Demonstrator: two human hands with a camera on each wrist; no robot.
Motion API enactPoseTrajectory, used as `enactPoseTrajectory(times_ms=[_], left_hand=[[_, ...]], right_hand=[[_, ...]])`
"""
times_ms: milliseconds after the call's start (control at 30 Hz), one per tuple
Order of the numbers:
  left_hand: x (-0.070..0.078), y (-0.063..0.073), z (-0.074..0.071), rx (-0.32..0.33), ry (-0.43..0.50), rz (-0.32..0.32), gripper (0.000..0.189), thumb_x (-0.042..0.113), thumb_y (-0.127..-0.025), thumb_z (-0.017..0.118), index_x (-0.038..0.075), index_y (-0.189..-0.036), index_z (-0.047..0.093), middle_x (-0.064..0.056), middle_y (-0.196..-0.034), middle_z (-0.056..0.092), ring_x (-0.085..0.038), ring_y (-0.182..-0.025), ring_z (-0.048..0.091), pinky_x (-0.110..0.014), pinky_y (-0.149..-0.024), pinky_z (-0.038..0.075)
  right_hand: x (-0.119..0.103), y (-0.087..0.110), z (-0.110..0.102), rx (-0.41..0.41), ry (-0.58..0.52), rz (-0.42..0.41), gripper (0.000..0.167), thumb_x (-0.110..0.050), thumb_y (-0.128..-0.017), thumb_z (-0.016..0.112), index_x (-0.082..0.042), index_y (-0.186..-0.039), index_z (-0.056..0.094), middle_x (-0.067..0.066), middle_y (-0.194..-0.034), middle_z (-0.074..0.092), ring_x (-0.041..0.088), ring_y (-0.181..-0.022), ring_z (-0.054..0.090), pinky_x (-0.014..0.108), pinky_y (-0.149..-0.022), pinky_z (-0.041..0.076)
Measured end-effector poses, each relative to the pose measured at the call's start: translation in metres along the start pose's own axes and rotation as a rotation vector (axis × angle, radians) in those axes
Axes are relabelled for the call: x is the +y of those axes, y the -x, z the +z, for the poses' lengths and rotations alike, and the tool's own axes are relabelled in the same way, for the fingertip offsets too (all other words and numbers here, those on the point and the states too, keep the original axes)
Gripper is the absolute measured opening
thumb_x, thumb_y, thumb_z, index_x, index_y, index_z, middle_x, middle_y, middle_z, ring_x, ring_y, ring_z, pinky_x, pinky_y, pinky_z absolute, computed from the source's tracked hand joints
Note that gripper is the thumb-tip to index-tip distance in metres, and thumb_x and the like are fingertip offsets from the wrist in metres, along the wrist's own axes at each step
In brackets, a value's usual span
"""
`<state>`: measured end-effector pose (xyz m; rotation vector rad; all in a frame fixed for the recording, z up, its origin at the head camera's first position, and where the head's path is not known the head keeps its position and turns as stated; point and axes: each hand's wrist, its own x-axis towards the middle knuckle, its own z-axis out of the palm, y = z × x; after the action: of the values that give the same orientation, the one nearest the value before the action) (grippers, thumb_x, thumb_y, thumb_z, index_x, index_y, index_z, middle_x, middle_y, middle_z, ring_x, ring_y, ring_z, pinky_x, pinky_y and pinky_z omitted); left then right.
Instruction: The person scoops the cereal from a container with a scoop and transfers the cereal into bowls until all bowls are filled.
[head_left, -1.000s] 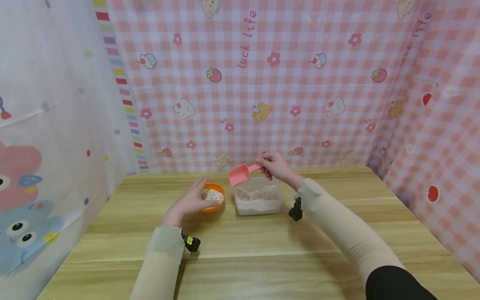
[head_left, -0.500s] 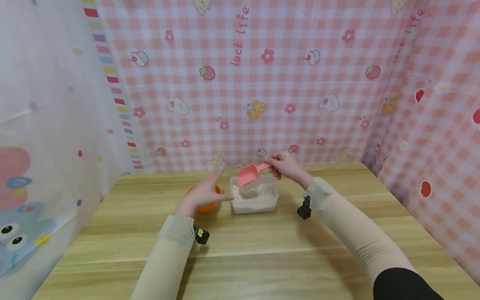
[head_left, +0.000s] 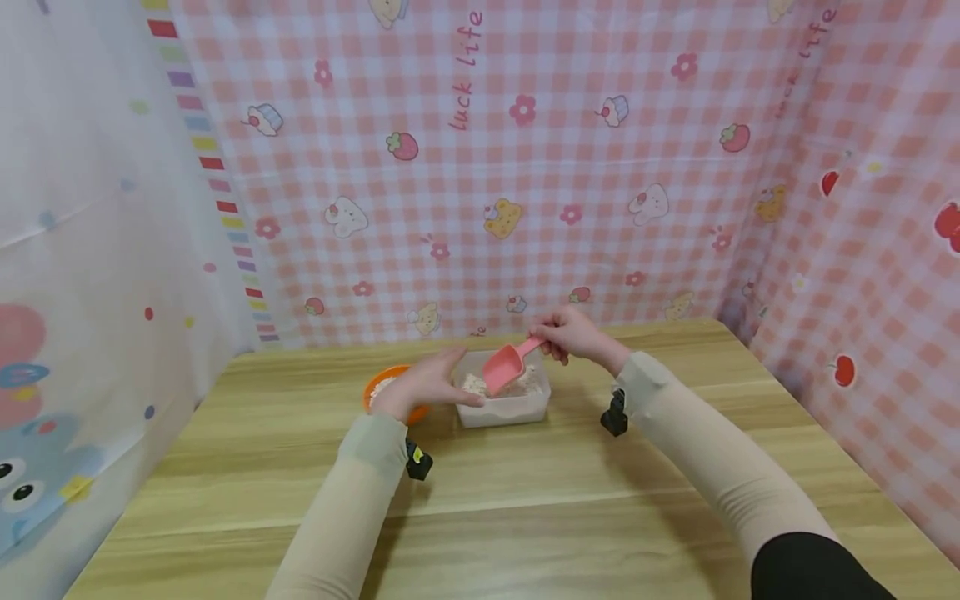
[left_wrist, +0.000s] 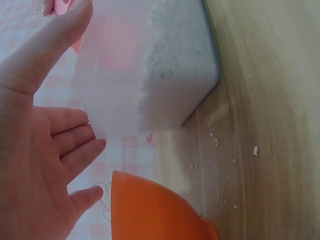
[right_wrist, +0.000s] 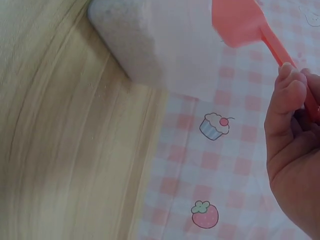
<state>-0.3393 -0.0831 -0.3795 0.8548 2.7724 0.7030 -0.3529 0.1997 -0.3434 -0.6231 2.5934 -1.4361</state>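
Note:
My right hand (head_left: 573, 333) pinches the handle of a pink scoop (head_left: 504, 367), its blade tilted down over a translucent tub (head_left: 502, 412). Inside the tub lies a pale, grainy material (head_left: 530, 382), which shows through the wall in both wrist views. At the tub's left side is my left hand (head_left: 427, 383), fingers spread and fairly straight. In the left wrist view its fingertips (left_wrist: 97, 145) come right up to the tub's corner, and its thumb overlaps the wall. An orange bowl (head_left: 371, 392) with similar pale material stands partly hidden behind that hand.
The wooden table (head_left: 517, 525) carries the tub and bowl near its back edge. Small pale crumbs (left_wrist: 255, 150) lie on the wood beside them. A pink checked cloth (head_left: 450, 175) hangs behind, with more cloth at both sides.
My left hand has moved right, from the orange bowl to the tub. The scoop has shifted from above the tub's left back edge to lower over its middle, still in my right hand.

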Motion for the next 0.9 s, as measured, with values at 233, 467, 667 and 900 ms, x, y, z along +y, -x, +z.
enactPoseTrajectory(times_ms=[233, 467, 667, 900], left_hand=[[0.005, 0.003, -0.003, -0.029, 0.031, -0.035, 0.105, 0.045, -0.077, 0.080, 0.005, -0.154, 0.022, -0.011, -0.158, 0.023, -0.026, -0.144, 0.022, -0.040, -0.115, 0.023], [0.009, 0.000, -0.004, -0.042, 0.044, -0.061, 0.105, 0.045, -0.076, 0.081, 0.007, -0.154, 0.022, -0.009, -0.159, 0.022, -0.025, -0.144, 0.023, -0.040, -0.115, 0.024], [0.010, -0.001, -0.004, -0.052, 0.051, -0.073, 0.106, 0.044, -0.075, 0.082, 0.005, -0.154, 0.023, -0.009, -0.158, 0.023, -0.026, -0.143, 0.024, -0.040, -0.115, 0.023], [0.010, -0.001, -0.005, -0.051, 0.045, -0.081, 0.105, 0.044, -0.075, 0.082, 0.005, -0.154, 0.024, -0.009, -0.158, 0.023, -0.026, -0.143, 0.024, -0.040, -0.115, 0.022]], right_hand=[[-0.003, -0.004, -0.005, -0.084, 0.096, 0.021, 0.027, -0.013, -0.102, 0.051, 0.000, -0.091, 0.071, 0.011, -0.063, 0.060, 0.012, -0.045, 0.048, 0.028, -0.042, 0.047], [-0.009, -0.008, -0.010, -0.133, 0.163, 0.028, 0.030, -0.016, -0.101, 0.052, 0.001, -0.083, 0.068, 0.007, -0.061, 0.058, 0.013, -0.046, 0.048, 0.026, -0.043, 0.046], [-0.011, -0.010, -0.010, -0.187, 0.191, 0.062, 0.026, -0.017, -0.100, 0.054, -0.003, -0.085, 0.069, 0.006, -0.062, 0.059, 0.011, -0.047, 0.050, 0.025, -0.043, 0.046], [-0.009, -0.009, -0.005, -0.200, 0.182, 0.082, 0.026, -0.015, -0.100, 0.053, -0.002, -0.084, 0.067, 0.005, -0.061, 0.057, 0.011, -0.047, 0.048, 0.026, -0.044, 0.045]])
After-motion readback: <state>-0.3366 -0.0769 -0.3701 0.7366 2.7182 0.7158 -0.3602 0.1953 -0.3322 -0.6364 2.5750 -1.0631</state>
